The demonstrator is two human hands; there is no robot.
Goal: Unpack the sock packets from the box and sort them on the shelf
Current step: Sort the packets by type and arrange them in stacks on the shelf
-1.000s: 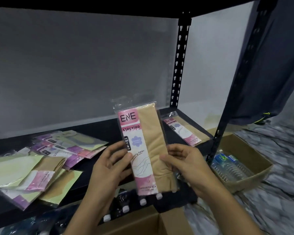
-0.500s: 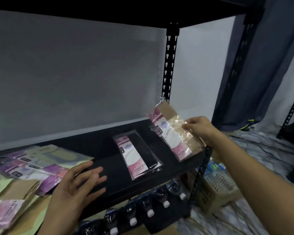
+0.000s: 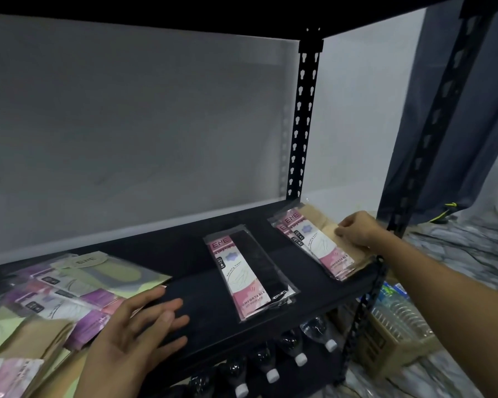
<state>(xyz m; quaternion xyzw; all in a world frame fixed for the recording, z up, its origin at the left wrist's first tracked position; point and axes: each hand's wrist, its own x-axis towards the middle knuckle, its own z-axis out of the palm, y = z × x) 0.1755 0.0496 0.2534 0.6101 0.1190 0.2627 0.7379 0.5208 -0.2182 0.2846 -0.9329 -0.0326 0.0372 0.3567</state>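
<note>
A beige sock packet (image 3: 314, 243) with a pink-and-white ENE label lies on top of another beige packet at the right end of the black shelf (image 3: 202, 320). My right hand (image 3: 357, 229) rests on its far right edge, fingers curled on the plastic. In the middle of the shelf a black sock packet (image 3: 250, 278) lies flat by itself. My left hand (image 3: 138, 331) is spread open over the shelf's front edge, holding nothing, next to a loose heap of green, beige and purple packets (image 3: 78, 285) at the left.
A black perforated post (image 3: 305, 124) stands at the back right corner, another at the front right. Capped water bottles (image 3: 270, 366) lie on the level below. A cardboard box (image 3: 385, 343) with more bottles sits on the marble floor at right.
My right hand carried the beige packet to the right end and lowered it onto the beige packet there. My left hand let go earlier and stays open at the shelf's front.
</note>
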